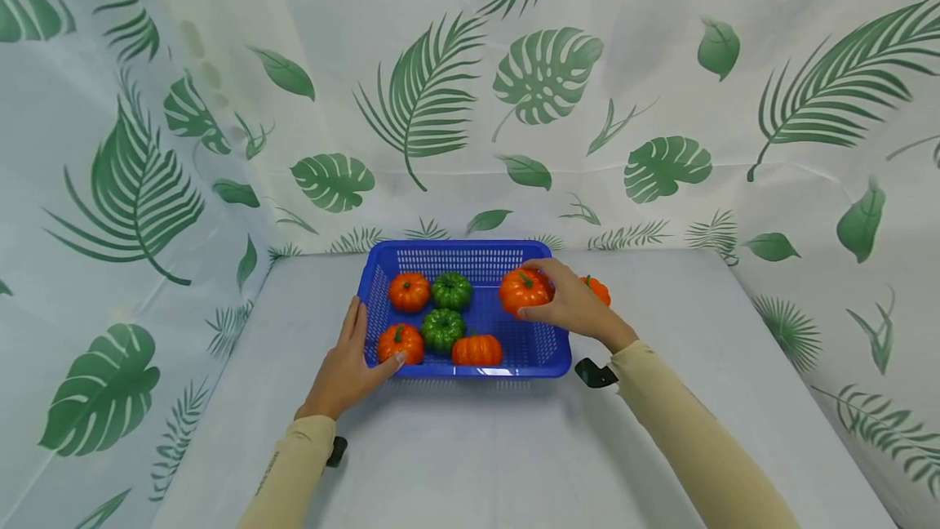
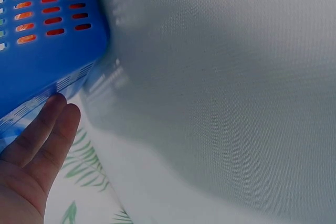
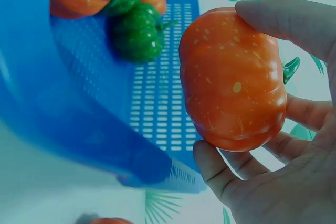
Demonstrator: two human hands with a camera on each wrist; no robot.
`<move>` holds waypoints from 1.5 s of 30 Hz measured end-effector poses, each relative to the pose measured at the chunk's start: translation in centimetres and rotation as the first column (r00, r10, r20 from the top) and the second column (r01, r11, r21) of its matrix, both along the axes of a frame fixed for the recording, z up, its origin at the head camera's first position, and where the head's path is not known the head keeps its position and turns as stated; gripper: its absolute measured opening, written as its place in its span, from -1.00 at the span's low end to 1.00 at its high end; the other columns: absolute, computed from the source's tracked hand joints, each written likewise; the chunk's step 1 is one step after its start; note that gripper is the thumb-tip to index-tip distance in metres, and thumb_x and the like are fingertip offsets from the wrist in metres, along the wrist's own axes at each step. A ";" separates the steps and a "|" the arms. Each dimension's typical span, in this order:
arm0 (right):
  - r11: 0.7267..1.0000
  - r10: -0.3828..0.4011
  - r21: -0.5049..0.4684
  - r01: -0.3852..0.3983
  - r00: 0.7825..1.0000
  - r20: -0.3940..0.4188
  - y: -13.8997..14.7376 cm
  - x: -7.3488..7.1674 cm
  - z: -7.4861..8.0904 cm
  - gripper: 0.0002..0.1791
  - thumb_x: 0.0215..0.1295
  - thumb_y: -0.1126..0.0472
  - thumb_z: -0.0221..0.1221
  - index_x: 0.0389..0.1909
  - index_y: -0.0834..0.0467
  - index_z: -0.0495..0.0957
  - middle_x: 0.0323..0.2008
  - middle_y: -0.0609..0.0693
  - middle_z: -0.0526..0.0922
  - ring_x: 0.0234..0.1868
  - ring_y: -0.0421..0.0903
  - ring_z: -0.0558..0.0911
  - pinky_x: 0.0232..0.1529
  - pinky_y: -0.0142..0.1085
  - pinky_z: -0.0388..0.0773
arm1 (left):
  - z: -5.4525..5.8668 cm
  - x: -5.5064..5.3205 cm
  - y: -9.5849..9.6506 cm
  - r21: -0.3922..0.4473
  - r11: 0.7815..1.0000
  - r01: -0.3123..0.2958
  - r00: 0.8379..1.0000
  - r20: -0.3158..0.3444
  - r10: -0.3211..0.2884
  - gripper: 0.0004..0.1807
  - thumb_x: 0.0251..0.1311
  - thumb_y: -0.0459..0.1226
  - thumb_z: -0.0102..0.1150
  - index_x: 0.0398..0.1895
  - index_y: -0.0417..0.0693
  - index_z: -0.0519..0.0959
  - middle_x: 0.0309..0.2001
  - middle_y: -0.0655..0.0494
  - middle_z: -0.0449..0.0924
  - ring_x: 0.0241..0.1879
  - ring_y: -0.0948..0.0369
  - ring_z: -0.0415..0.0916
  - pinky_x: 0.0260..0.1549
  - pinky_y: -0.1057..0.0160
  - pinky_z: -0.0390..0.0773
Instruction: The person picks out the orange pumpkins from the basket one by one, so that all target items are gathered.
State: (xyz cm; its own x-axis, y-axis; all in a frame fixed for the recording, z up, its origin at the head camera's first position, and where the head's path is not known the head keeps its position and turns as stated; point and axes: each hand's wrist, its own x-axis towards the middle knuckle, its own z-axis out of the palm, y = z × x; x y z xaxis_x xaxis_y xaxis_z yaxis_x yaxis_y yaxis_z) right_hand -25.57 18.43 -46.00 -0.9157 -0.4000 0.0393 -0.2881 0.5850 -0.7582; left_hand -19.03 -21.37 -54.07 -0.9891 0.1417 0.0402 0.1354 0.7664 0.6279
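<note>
My right hand (image 1: 571, 300) grips a glossy orange pumpkin (image 1: 523, 292) with a green stem, over the right part of a blue plastic basket (image 1: 470, 371). In the right wrist view, thumb and fingers span this pumpkin (image 3: 233, 77) from both sides. Inside the basket lie two green pumpkins (image 1: 443, 331) and three orange pumpkins (image 1: 409, 292), grouped at the left and front middle. My left hand (image 1: 343, 374) rests against the basket's front left corner, its straight fingers along the outer wall and its thumb by the front rim.
Another orange pumpkin (image 1: 598, 291) sits on the white table (image 1: 455, 455) just right of the basket, partly hidden behind my right hand. A leaf-patterned sheet (image 1: 455, 104) hangs behind the table and along both sides.
</note>
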 end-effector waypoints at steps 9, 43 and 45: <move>0.998 -0.057 -0.026 0.058 0.998 0.022 1.8 0.8 0.0 -0.12 0.29 0.03 0.48 0.53 0.18 0.29 0.41 0.25 0.37 0.30 0.25 0.48 0.22 0.20 0.61 | 0.1 0.0 0.1 -0.001 1.000 -0.005 1.000 0.026 0.006 0.36 0.26 0.41 0.26 0.77 -0.18 -0.21 0.76 0.02 -0.44 0.45 -0.40 0.33 0.34 -0.37 0.39; 0.964 -0.267 0.019 0.266 0.961 0.071 9.2 3.8 -2.5 -0.10 0.36 0.04 0.40 0.57 0.30 0.22 0.50 0.37 0.25 0.41 0.37 0.36 0.36 0.36 0.41 | 0.1 -0.1 0.0 -0.006 1.000 -0.010 1.000 0.017 0.010 0.35 0.26 0.38 0.28 0.77 -0.19 -0.21 0.76 0.01 -0.43 0.46 -0.43 0.28 0.35 -0.40 0.36; 0.963 -0.269 0.019 0.268 0.960 0.079 9.4 3.8 -3.1 -0.09 0.36 0.04 0.40 0.57 0.31 0.21 0.51 0.39 0.24 0.42 0.39 0.35 0.37 0.37 0.39 | 0.0 -0.1 0.0 -0.009 1.000 -0.009 1.000 0.014 0.009 0.35 0.26 0.39 0.27 0.76 -0.19 -0.20 0.76 0.00 -0.42 0.47 -0.43 0.28 0.34 -0.40 0.36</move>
State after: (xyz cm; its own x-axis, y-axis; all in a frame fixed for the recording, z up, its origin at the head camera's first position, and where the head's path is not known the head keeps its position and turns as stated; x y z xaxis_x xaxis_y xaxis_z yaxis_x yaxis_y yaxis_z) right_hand -21.73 27.84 -49.07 -0.9894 -0.1391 -0.0413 -0.0578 0.6388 -0.7672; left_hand -19.11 -21.35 -54.04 -0.9908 0.1329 0.0255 0.1197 0.7731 0.6228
